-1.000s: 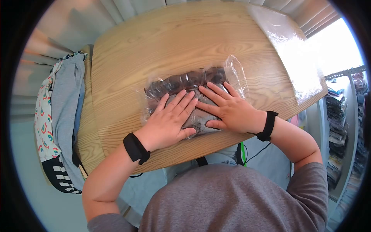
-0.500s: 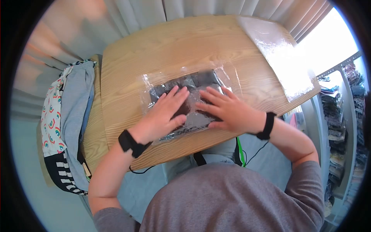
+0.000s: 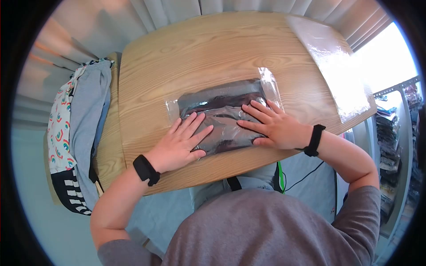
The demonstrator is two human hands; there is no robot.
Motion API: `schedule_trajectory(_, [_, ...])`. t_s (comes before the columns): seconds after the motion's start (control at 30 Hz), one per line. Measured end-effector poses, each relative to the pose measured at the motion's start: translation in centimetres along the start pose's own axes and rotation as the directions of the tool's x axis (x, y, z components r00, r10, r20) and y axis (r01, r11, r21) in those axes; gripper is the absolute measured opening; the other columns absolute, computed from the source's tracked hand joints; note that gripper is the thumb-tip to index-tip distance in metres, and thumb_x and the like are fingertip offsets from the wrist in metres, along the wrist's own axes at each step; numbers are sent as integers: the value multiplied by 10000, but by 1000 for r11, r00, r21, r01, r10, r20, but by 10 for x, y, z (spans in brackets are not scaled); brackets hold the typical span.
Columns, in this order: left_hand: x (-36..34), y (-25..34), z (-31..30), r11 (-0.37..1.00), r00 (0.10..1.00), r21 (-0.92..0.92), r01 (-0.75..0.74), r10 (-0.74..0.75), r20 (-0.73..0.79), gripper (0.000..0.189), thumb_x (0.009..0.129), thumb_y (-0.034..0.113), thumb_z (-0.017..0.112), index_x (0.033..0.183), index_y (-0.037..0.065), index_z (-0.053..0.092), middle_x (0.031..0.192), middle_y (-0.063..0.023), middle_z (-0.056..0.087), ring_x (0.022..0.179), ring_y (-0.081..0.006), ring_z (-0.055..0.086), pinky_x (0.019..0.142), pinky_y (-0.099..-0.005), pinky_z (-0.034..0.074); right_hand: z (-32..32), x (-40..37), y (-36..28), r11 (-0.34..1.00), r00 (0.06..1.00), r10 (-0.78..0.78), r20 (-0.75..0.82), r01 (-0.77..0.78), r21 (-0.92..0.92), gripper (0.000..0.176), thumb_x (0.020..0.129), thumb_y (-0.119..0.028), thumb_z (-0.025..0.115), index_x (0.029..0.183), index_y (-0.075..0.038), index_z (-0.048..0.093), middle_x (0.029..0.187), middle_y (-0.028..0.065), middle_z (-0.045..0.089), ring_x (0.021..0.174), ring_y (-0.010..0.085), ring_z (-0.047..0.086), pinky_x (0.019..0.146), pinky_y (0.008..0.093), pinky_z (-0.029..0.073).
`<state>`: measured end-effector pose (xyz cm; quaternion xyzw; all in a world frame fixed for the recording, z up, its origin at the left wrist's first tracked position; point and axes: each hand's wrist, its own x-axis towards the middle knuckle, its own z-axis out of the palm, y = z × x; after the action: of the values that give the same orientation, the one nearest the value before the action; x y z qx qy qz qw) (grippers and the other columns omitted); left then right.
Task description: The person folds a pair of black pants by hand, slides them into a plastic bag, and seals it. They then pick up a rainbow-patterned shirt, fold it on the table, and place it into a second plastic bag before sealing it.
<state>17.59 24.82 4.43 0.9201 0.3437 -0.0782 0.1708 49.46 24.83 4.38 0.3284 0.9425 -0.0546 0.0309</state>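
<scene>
A dark folded garment in a clear plastic bag [image 3: 224,103] lies flat near the front of the wooden table. The bag's clear margins stick out past the cloth on the left and right. My left hand [image 3: 179,141] rests on its lower left part, fingers spread and palm down. On the right side, my right hand [image 3: 275,126] presses flat with its fingers apart. Both hands touch the plastic without gripping it, and they cover parts of the bag's two sides.
A wooden table [image 3: 199,48] spreads out before me. Clear plastic bags [image 3: 330,62] lie along its right edge. On the left are stacked clothes, among them grey trousers [image 3: 91,97] and a rainbow-print piece [image 3: 60,128]. Shelves with packaged items [image 3: 388,146] stand at the right.
Both hands have moved apart, the left one also toward me. The bag now lies flatter and smoother, with more of its dark contents showing between the hands.
</scene>
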Motion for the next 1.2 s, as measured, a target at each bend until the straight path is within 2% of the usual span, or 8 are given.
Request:
schedule_trajectory(0.2, [4, -3, -5, 998, 997, -67, 13, -7, 83, 643, 912, 460, 456, 1442, 158, 252, 1518, -166, 92, 1408, -334, 63, 1128, -485, 85, 0, 3, 6, 988, 998, -1, 70, -10, 157, 564, 927, -488, 401, 1425, -241, 302, 1498, 121, 204, 1384, 334, 177, 1106, 535, 147])
schedule_trajectory(0.5, [3, -5, -1, 999, 999, -36, 2, 0, 53, 630, 918, 453, 451, 1441, 159, 259, 1521, -161, 87, 1407, -335, 66, 1125, -489, 101, -7, 0, 5, 982, 997, -17, 69, 3, 189, 662, 884, -566, 440, 1428, -216, 300, 1504, 124, 190, 1394, 322, 159, 1116, 513, 131])
schedule_trajectory(0.63, [-3, 1, -17, 992, 1000, -124, -26, 26, 4, 655, 874, 347, 569, 1430, 148, 285, 1518, -148, 128, 1407, -331, 86, 1125, -480, 130, -36, -3, 8, 947, 999, 29, 39, -40, 318, 668, 830, -380, 621, 1405, -192, 339, 1447, 100, 339, 1391, 288, 190, 1120, 500, 144])
schedule_trajectory(0.8, [-32, 20, -23, 990, 904, -102, -102, 50, -424, 532, 718, 134, 720, 1207, 70, 520, 1324, -139, 466, 1258, -348, 397, 1037, -435, 337, -35, -47, -12, 967, 988, 107, -113, -77, 245, 611, 732, -204, 702, 1297, -157, 474, 1350, 71, 465, 1324, 265, 330, 1095, 492, 220])
schedule_trajectory(0.83, [-37, 25, -18, 989, 903, -100, -108, 55, -427, 532, 718, 134, 720, 1207, 70, 520, 1324, -139, 466, 1258, -348, 397, 1037, -435, 337, -28, -55, -14, 966, 984, 127, -123, -95, 242, 569, 717, -177, 703, 1253, -144, 515, 1329, 71, 483, 1291, 269, 378, 1084, 484, 247])
schedule_trajectory(0.9, [-45, 36, -9, 984, 928, -173, 51, -111, -355, 452, 714, 146, 723, 1120, 42, 555, 1230, -132, 527, 1154, -329, 487, 969, -408, 404, -20, -62, -17, 965, 978, 138, -155, -98, 244, 506, 721, -153, 685, 1206, -125, 545, 1297, 80, 503, 1245, 273, 425, 1069, 445, 287])
schedule_trajectory(0.97, [-45, 38, -6, 987, 931, -146, 73, -120, -346, 520, 700, 157, 735, 1159, 29, 527, 1232, -137, 521, 1143, -320, 495, 958, -381, 415, -7, -65, -14, 956, 950, 222, -220, -168, 239, 497, 717, -120, 658, 1199, -99, 544, 1281, 108, 513, 1240, 273, 433, 1055, 408, 323])
schedule_trajectory(1.2, [-41, 31, 2, 987, 927, -109, 120, -151, -344, 539, 728, 138, 704, 1206, 11, 487, 1234, -153, 521, 1112, -321, 519, 917, -382, 438, 16, -65, 4, 907, 927, 249, -280, -122, 403, 523, 706, -77, 610, 1222, -78, 522, 1276, 131, 521, 1222, 320, 447, 1039, 409, 345])
